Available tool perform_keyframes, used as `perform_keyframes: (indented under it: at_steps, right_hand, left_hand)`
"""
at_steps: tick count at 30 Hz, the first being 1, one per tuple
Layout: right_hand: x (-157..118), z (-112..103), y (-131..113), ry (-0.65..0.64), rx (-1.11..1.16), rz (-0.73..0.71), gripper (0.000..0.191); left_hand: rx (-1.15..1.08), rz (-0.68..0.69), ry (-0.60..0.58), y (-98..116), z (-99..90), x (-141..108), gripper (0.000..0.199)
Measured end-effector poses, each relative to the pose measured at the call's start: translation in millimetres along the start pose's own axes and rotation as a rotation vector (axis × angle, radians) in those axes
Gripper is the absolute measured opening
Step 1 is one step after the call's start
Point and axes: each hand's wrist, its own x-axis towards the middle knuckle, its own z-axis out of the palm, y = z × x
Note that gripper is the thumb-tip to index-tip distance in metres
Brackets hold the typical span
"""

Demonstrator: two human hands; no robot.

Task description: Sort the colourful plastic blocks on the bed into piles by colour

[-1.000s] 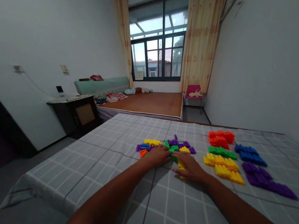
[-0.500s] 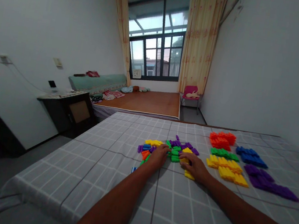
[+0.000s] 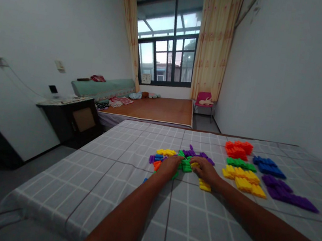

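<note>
Small coloured plastic pieces lie in a cluster on the cloth-covered table. My left hand (image 3: 172, 164) reaches in from the left, its fingers together and the tips against the green pieces (image 3: 186, 164) in the middle. Opposite it, my right hand (image 3: 205, 169) bends its fingers over yellow pieces (image 3: 194, 165) that lie against the green ones. Purple pieces (image 3: 190, 153) sit just beyond both hands. Left of my left hand are a yellow row (image 3: 166, 152), a blue piece (image 3: 158, 157) and an orange piece (image 3: 156, 164). More yellow pieces (image 3: 205, 185) lie below my right hand. My palms hide part of the cluster.
Sorted piles stand at the right: orange (image 3: 238, 149), green (image 3: 241, 163), yellow (image 3: 244, 180), blue (image 3: 268, 167) and purple (image 3: 288, 193). A grey checked cloth (image 3: 104, 184) covers the table. Behind are a bed (image 3: 162, 108), a dark cabinet (image 3: 74, 118) and a pink chair (image 3: 204, 97).
My right hand has shifted slightly left towards my left hand. The green pieces between them look closer together, and more of the yellow pieces below my right hand shows.
</note>
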Motion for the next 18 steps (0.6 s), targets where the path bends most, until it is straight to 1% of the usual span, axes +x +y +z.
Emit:
perform_keyframes:
  at_steps: [2, 6, 8, 11, 15, 18]
  right_hand:
    - [-0.8, 0.3, 0.6, 0.005, 0.015, -0.019, 0.026]
    - [-2.6, 3.3, -0.2, 0.010, 0.091, 0.007, 0.036]
    - [-2.3, 2.7, -0.5, 0.002, 0.082, 0.007, 0.036]
    - [1.6, -5.5, 1.2, -0.020, -0.021, 0.007, 0.033]
    - [11.5, -26.3, 7.3, -0.048, -0.207, 0.093, 0.038]
    - [16.4, -37.5, 9.5, -0.115, -0.394, 0.176, 0.040]
  left_hand:
    - [0.038, 0.009, 0.004, 0.6, -3.5, 1.2, 0.036]
    - [0.134, -0.006, 0.009, -0.5, -10.6, -0.4, 0.032]
    - [0.170, -0.012, 0.007, -3.1, -14.8, -3.0, 0.029]
    - [0.178, -0.050, 0.010, -6.6, -22.9, -6.6, 0.028]
    - [0.227, -0.137, 0.006, -9.9, -41.4, -9.1, 0.029]
    - [0.266, -0.202, 0.075, -20.1, -60.7, -12.1, 0.032]
